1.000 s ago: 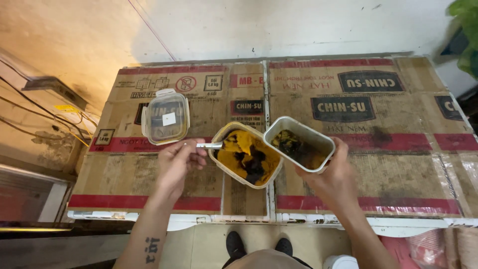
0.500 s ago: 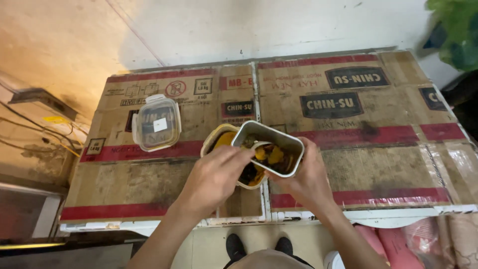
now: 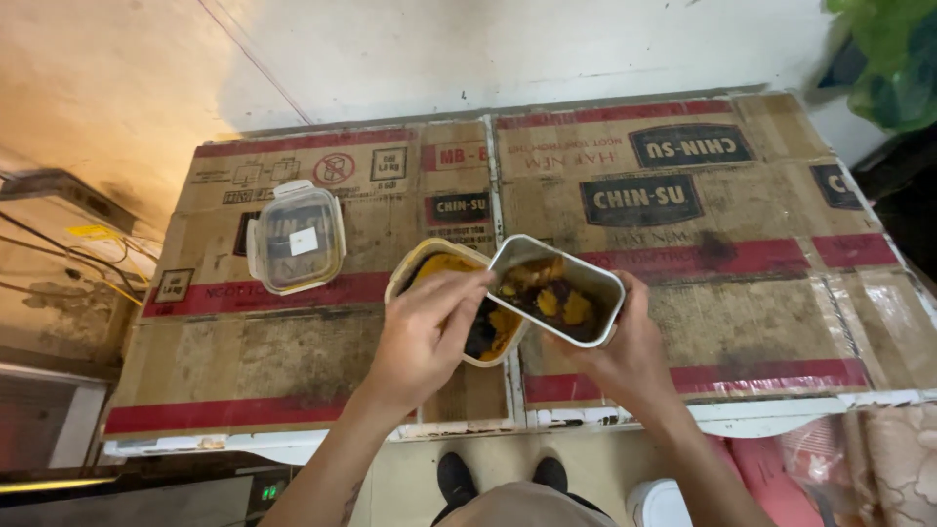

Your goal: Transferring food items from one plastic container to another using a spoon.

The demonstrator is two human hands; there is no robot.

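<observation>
Your right hand (image 3: 625,356) grips the clear container (image 3: 556,290) from below, tilted over the yellow-rimmed container (image 3: 422,265) on the counter (image 3: 781,293). Your left hand (image 3: 425,337), fingers curled, reaches into it; whether it holds anything, you cannot tell.

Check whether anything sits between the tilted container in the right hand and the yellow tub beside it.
Nothing visible blocks it. The right hand holds the tilted container with its lip right over the yellow tub. Only the left hand reaches over the tub, covering part of it. The lidded box stands apart to the left.
</observation>
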